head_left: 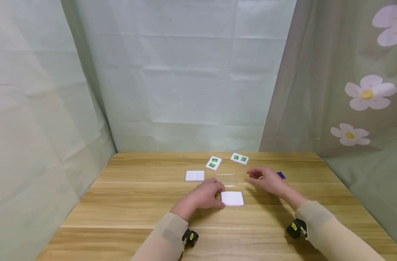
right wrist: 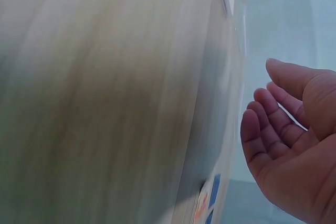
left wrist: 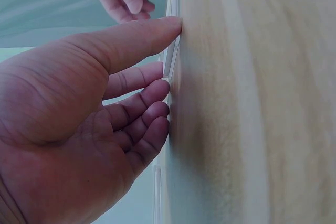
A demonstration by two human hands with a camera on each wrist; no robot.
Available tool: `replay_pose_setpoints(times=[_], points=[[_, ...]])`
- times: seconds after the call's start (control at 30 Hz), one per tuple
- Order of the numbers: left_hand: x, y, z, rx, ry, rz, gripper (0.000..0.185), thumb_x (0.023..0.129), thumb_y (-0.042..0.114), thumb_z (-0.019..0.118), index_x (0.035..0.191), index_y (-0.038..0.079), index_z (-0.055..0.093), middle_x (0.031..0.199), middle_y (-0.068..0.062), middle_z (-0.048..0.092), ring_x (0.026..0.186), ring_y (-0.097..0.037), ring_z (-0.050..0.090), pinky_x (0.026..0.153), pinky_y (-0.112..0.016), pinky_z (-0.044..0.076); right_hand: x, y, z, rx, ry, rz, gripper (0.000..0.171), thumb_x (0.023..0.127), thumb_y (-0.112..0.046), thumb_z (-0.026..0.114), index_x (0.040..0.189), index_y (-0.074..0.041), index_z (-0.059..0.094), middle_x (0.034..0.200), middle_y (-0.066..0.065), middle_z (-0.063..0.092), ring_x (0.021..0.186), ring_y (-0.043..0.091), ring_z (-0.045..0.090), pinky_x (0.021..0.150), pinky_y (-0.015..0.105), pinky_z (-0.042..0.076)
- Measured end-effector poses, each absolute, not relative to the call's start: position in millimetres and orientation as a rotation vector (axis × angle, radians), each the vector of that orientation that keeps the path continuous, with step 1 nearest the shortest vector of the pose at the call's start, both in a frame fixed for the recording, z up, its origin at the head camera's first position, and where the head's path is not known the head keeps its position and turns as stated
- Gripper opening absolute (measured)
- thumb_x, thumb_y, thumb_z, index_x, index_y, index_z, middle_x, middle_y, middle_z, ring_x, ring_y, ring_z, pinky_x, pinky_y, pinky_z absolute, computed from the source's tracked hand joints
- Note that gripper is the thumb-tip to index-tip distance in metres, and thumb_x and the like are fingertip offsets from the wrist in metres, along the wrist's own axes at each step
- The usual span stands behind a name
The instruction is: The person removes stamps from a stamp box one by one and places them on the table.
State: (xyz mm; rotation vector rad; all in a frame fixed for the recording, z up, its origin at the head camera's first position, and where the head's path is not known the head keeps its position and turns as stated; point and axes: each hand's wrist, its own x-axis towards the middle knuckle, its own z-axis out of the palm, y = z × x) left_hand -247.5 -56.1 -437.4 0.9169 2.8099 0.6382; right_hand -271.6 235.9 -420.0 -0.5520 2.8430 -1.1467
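**Left fingertips at a thin white tile, right hand hovering free**

The left hand (head_left: 203, 195) rests on the wooden table (head_left: 126, 203), near the middle between its left and right edges and somewhat toward the near edge. Its thumb and fingertips (left wrist: 157, 111) meet the left edge of a white square tile (head_left: 232, 198) that lies flat on the wood. In the left wrist view the thumb is straight and the fingers only gently bent, tips against the thin edge; nothing is wrapped or pinched yet. The right hand (head_left: 267, 179) hangs above the table toward its right side, fingers loosely curved and slightly apart, holding nothing.

Just beyond the tile, toward the far edge, lies a clear plastic sheet (head_left: 226, 179), hard to make out against the wood. A second white tile (head_left: 195, 175) sits to the left of it, and two white cards with green squares (head_left: 213, 162) (head_left: 239, 158) lie near the far edge. A small blue piece (head_left: 281, 175) shows just behind the right hand.

The likely trouble is the tile's thinness: lying flush on smooth wood, it may skate rightward under a sideways push rather than lift, as nothing braces its right edge. A slide toward the far edge could nudge the clear sheet, which is easy to overlook. The right hand could also brush the blue piece if lowered carelessly.
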Motion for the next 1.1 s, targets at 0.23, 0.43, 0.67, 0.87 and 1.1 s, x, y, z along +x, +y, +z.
replay_pose_setpoints(times=[0.23,0.43,0.67,0.87,1.1], points=[[-248,-55,-437,0.916,2.807,0.628,0.048,0.091,0.033,0.094,0.13,0.011,0.075,0.113,0.003,0.063,0.102,-0.013,0.052,0.095,-0.03,0.05,-282,221,-426,-0.605,2.799,-1.165,0.04,0.103,-0.014,0.08,0.138,0.004,0.07,0.125,0.018,0.075,0.115,0.032,0.07,0.1,0.05,0.057],[-248,-56,-435,0.907,2.8,0.633,0.049,0.091,0.033,0.094,0.131,0.012,0.075,0.114,0.003,0.063,0.103,-0.013,0.052,0.096,-0.031,0.051,-288,209,-428,-0.642,2.787,-1.134,0.045,0.102,-0.014,0.082,0.141,0.003,0.069,0.127,0.015,0.074,0.115,0.032,0.069,0.101,0.051,0.057],[-248,-56,-436,0.897,2.798,0.637,0.05,0.091,0.034,0.094,0.132,0.012,0.075,0.116,0.003,0.063,0.104,-0.013,0.052,0.097,-0.031,0.051,-296,199,-432,-0.62,2.798,-1.05,0.052,0.099,-0.018,0.086,0.144,0.001,0.068,0.131,0.013,0.073,0.116,0.029,0.068,0.103,0.051,0.056],[-249,-55,-437,0.901,2.803,0.622,0.05,0.091,0.034,0.094,0.132,0.012,0.075,0.115,0.003,0.063,0.105,-0.013,0.053,0.097,-0.031,0.051,-304,197,-437,-0.638,2.796,-0.98,0.06,0.096,-0.022,0.09,0.147,0.0,0.066,0.133,0.01,0.071,0.118,0.027,0.064,0.107,0.054,0.052],[-249,-56,-437,0.895,2.809,0.6,0.05,0.091,0.035,0.094,0.132,0.012,0.075,0.117,0.003,0.064,0.106,-0.013,0.053,0.099,-0.031,0.051,-307,192,-439,-0.622,2.788,-0.946,0.066,0.094,-0.027,0.092,0.149,-0.003,0.066,0.143,0.015,0.063,0.119,0.028,0.06,0.109,0.055,0.05]])
